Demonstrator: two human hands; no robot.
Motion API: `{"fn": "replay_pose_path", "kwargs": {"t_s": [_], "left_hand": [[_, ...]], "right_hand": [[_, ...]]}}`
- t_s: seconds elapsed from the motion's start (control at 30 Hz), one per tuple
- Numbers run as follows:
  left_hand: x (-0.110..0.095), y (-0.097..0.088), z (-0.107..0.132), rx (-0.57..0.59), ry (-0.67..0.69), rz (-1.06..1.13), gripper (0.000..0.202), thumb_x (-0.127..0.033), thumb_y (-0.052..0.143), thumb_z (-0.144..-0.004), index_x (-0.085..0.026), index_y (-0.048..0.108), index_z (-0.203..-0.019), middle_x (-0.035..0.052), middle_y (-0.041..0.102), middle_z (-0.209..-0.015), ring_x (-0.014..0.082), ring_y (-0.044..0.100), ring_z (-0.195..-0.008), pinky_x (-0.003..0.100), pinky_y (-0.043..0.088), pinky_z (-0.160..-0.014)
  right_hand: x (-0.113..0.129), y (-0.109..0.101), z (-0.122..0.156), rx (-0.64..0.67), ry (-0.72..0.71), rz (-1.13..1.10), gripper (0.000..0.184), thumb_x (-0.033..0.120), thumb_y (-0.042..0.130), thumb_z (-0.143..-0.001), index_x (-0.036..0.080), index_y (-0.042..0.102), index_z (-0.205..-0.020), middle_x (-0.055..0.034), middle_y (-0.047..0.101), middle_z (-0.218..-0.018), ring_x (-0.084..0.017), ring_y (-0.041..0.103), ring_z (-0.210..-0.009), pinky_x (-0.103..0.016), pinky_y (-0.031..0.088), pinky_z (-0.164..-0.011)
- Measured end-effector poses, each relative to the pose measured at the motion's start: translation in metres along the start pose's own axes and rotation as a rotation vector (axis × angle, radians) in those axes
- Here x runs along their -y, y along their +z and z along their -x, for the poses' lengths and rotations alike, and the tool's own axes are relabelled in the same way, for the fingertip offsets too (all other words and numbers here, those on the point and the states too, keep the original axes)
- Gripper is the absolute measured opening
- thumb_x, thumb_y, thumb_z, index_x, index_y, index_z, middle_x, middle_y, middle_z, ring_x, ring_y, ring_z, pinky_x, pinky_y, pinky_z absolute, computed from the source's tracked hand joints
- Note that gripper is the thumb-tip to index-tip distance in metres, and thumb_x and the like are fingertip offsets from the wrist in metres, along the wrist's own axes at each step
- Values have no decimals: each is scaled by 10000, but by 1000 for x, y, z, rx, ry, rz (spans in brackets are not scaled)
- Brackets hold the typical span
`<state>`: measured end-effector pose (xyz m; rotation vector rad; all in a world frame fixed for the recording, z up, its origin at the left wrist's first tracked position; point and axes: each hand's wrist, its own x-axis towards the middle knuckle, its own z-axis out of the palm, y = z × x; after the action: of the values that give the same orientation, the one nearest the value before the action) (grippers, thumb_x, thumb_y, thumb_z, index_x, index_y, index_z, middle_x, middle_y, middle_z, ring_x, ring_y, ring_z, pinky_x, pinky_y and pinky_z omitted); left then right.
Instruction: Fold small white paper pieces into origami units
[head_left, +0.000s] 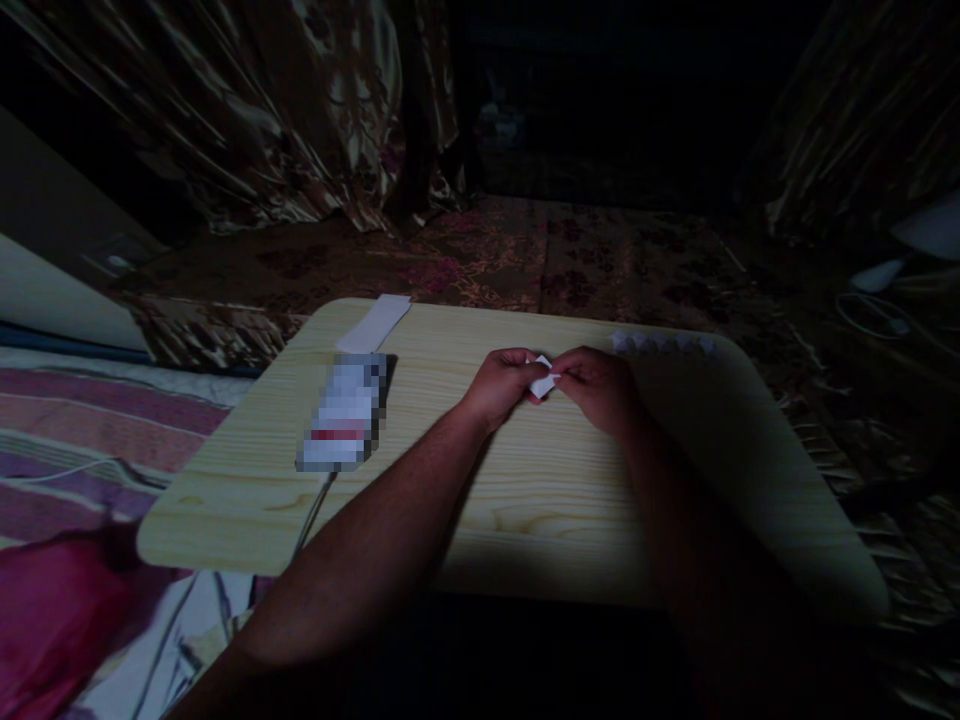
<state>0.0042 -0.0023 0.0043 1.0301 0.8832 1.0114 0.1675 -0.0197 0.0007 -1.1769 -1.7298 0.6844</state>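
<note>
Between my two hands, above the middle of the wooden table (525, 500), is a small folded piece of white paper (541, 384). My left hand (501, 385) pinches it from the left, thumb on top. From the right, the fingertips of my right hand (600, 385) close on its edge. The paper's exact folds are too small and dim to make out. Beyond my right hand, several small folded paper pieces (664, 344) stand in a row near the table's far edge. White paper strips (373, 322) lie at the far left of the table.
A pixelated phone-like device (345, 410) lies on the left of the table, a cable (315, 515) running off the front edge. Left of the table is a striped bedspread (172, 430) with a pink cloth (60, 620). Patterned curtains (322, 110) hang behind.
</note>
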Motion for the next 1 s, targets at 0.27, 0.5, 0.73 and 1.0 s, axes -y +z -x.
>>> {"fn": "replay_pose_path", "kwargs": {"t_s": [0.27, 0.5, 0.73, 1.0], "left_hand": [[0, -3, -3, 3, -34, 9, 159, -235, 736, -595, -125, 623, -615, 4, 583, -526, 71, 469, -429, 193, 306, -373], [-4, -8, 0, 190, -103, -44, 109, -203, 696, -607, -119, 627, -622, 7, 589, -541, 84, 509, -447, 204, 390, -402], [-8, -15, 1, 306, -171, -106, 128, -207, 705, -615, -100, 667, -675, 15, 616, -575, 81, 533, -450, 191, 412, -424], [-9, -15, 1, 313, -170, -128, 118, -197, 711, -615, -100, 662, -662, 22, 614, -572, 74, 531, -463, 180, 379, -427]], "right_hand": [[6, -4, 1, 31, 7, 51, 92, 254, 636, -758, 221, 681, -831, 0, 682, -730, -148, 623, -665, -262, 479, -630], [13, -11, 3, 105, 34, -22, 46, 233, 672, -717, 194, 673, -743, 7, 664, -640, -129, 604, -585, -226, 439, -541], [13, -19, 1, 290, 54, -183, 79, 194, 690, -707, 179, 669, -782, 1, 671, -662, -141, 643, -627, -225, 472, -566], [8, -23, 0, 363, 87, -263, 86, 232, 660, -769, 173, 659, -831, -18, 690, -707, -161, 666, -657, -261, 507, -612]]}}
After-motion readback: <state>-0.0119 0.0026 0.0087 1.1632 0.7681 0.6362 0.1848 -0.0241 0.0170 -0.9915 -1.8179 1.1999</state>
